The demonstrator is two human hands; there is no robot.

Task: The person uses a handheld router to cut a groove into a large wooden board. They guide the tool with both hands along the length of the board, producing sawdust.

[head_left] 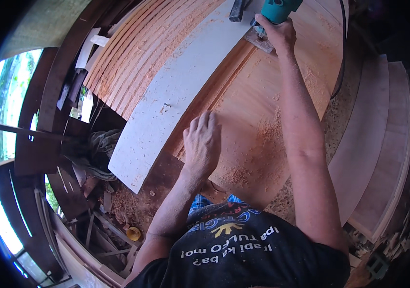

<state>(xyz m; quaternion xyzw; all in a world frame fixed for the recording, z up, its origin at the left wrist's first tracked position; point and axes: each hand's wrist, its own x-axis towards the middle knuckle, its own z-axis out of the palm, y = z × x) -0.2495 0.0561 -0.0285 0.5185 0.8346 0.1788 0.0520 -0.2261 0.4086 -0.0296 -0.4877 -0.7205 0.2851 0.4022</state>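
My right hand (pixel 281 34) is closed around a teal handheld router (pixel 278 10) at the far end of the work, arm stretched out. The router's flat base plate (pixel 259 40) sits at a long groove (pixel 229 82) in a reddish wooden panel (pixel 248 113). Beside the groove lies a long white board (pixel 166 96), angled from near left to far right. My left hand (pixel 202 144) rests on the panel by the board's edge, holding nothing that shows, its fingers slightly bent and a little apart. Sawdust (pixel 269 129) covers parts of the panel.
Stacked wooden strips (pixel 137 53) lie beyond the white board, and a dark metal tool end (pixel 237 10) rests on it. A black cord (pixel 343 57) hangs at the right. Curved panels (pixel 363 125) stand farther right. Scrap wood and a yellow round object (pixel 133 234) lie lower left.
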